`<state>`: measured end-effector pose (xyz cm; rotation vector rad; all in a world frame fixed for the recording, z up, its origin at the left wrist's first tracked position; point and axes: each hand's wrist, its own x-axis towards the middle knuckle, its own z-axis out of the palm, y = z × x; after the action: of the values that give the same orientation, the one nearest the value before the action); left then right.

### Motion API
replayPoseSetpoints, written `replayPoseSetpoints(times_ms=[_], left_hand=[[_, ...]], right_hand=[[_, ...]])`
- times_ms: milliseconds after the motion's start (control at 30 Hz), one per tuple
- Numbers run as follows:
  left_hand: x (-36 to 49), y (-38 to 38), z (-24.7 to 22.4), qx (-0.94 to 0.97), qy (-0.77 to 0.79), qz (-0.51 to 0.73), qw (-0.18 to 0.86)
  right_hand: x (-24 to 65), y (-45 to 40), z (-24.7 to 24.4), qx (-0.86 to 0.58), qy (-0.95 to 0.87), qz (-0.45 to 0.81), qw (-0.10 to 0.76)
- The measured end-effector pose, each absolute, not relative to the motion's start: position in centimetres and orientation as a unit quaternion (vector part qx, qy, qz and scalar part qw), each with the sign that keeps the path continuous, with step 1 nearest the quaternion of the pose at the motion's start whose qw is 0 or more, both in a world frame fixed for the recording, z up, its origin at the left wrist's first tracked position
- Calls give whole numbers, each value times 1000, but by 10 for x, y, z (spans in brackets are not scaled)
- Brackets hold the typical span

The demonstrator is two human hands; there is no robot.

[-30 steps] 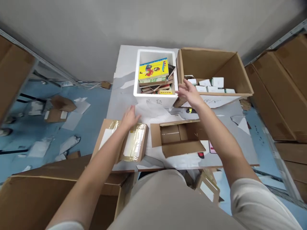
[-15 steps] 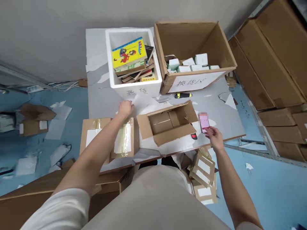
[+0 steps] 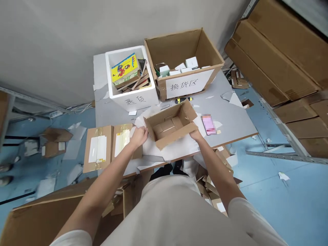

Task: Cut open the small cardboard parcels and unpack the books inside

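An opened cardboard box (image 3: 176,136) with nothing inside is held between my two hands above the table, its flaps spread. My left hand (image 3: 139,136) is closed on the flap at its left end. At the right end my right hand (image 3: 196,134) grips the other side, its fingers partly hidden behind the cardboard. To the right of the box a phone (image 3: 208,124) with a pink screen lies on the table. Behind the box is a black and yellow box cutter (image 3: 183,100), partly covered by it.
A white foam box (image 3: 133,99) of books and a large cardboard box (image 3: 189,85) of small white boxes stand at the table's back. Two taped parcels (image 3: 98,150) (image 3: 123,139) sit at the left. Cartons (image 3: 276,68) are stacked on the right, and discarded cardboard (image 3: 220,177) lies below.
My right hand has left the phone and taken hold of the box's right end. My left hand has moved down to its left flap. The view has shifted.
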<state>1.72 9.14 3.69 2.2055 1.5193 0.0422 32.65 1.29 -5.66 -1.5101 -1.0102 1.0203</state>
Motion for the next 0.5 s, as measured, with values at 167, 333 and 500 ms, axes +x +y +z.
replayPoseSetpoints(times_ms=[167,333,500], left_hand=[[25,55,67,766,480,253,344],[52,-9,78,754,406,322,403],[130,-59,48,789,345,210,464]], right_hand=[[331,-36,-19,-583,-365,402,604],[335,-133,9,-539,-330,369,681],[352,-267,-20,-630,-236,306,674]])
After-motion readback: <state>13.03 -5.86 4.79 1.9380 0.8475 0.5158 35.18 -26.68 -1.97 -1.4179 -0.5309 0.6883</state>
